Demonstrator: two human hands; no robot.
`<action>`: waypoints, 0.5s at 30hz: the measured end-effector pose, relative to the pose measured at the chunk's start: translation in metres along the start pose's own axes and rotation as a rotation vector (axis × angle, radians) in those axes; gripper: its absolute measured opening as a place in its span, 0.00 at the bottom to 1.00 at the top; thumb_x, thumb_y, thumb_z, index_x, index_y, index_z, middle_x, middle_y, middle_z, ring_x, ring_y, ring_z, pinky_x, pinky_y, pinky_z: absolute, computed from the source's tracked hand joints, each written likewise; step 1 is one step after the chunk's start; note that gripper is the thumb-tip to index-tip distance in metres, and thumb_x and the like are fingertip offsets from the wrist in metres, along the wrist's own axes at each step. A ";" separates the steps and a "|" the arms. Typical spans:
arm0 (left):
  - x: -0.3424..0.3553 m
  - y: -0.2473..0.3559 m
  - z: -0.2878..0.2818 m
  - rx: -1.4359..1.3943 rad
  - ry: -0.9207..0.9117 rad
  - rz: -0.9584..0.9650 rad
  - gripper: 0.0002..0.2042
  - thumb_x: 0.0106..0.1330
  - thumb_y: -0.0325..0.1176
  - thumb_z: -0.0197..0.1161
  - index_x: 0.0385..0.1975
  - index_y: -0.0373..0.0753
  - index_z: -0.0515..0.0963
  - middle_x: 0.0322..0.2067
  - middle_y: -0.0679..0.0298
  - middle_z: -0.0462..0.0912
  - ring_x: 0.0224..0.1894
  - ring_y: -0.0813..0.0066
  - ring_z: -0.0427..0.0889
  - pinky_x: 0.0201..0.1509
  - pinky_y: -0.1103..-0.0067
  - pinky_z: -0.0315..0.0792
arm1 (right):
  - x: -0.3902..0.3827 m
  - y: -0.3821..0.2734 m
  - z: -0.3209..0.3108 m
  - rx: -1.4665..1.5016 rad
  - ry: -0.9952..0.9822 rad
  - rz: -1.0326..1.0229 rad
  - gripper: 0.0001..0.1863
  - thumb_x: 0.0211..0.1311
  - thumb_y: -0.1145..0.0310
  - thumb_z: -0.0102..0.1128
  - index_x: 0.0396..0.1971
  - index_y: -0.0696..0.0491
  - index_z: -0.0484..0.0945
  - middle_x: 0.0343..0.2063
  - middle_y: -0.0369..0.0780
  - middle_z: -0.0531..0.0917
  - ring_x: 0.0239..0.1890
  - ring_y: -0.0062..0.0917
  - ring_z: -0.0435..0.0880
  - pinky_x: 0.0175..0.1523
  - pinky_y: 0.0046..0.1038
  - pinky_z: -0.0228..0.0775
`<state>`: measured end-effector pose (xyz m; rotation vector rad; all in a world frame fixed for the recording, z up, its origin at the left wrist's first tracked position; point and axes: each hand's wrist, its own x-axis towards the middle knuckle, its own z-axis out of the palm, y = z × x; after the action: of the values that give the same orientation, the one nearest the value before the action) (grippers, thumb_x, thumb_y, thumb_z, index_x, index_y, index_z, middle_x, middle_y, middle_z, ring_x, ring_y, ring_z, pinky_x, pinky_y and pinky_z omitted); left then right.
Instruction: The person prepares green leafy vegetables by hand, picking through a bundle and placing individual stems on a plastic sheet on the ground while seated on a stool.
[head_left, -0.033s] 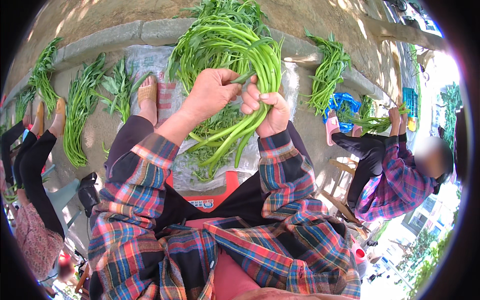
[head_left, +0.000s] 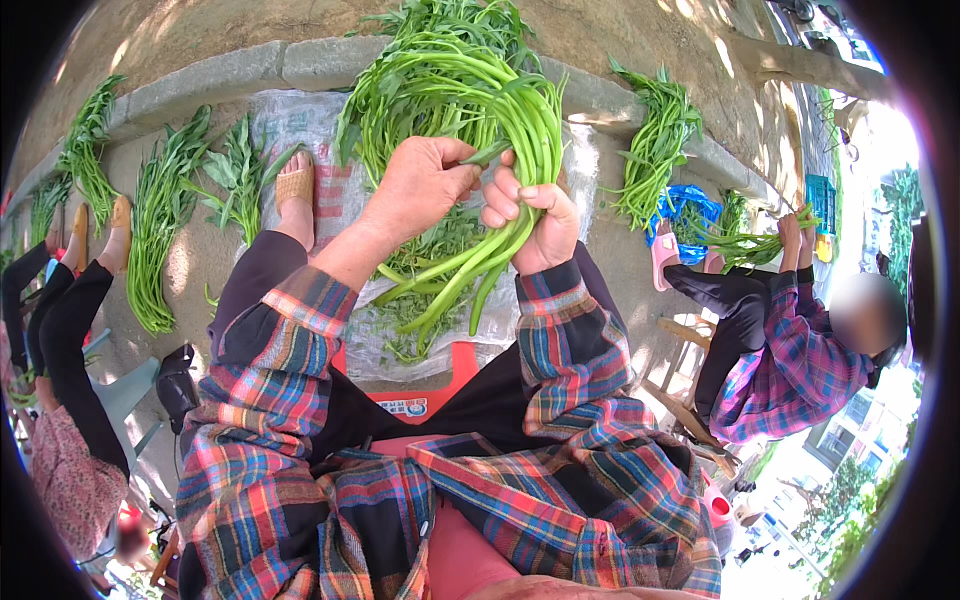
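In front of me my right hand (head_left: 532, 218) is wrapped round a bunch of water spinach (head_left: 530, 125), its long green stems arching over and hanging below the fist. Close beside it, my left hand (head_left: 425, 190) pinches a green leaf (head_left: 486, 154) at the side of the bunch between thumb and fingers. The leafy ends spread out beyond my hands. Beneath them, loose leaves (head_left: 440, 245) lie scattered on a pale plastic sheet (head_left: 340, 215) on the ground, partly hidden by the bunch and my arms.
A stone kerb (head_left: 200, 85) crosses behind the sheet. More bundles of greens lie at left (head_left: 155, 235) and right (head_left: 655, 150). A seated person (head_left: 790, 350) at right handles stems near a blue bag (head_left: 690, 207). Another person's legs (head_left: 75, 330) show at left. A red stool (head_left: 455, 375) is below me.
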<state>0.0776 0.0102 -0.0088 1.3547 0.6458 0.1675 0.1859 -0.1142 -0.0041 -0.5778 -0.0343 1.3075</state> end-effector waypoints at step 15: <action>-0.001 0.008 -0.014 0.809 0.286 0.484 0.09 0.53 0.33 0.52 0.19 0.34 0.72 0.16 0.49 0.72 0.20 0.51 0.73 0.25 0.68 0.67 | -0.002 0.001 -0.002 0.033 0.020 0.002 0.21 0.42 0.74 0.53 0.42 0.58 0.67 0.21 0.37 0.69 0.23 0.24 0.68 0.29 0.29 0.64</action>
<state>0.0715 0.0237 -0.0022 2.2905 0.6360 0.5367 0.1850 -0.1162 -0.0053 -0.5630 0.0047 1.3019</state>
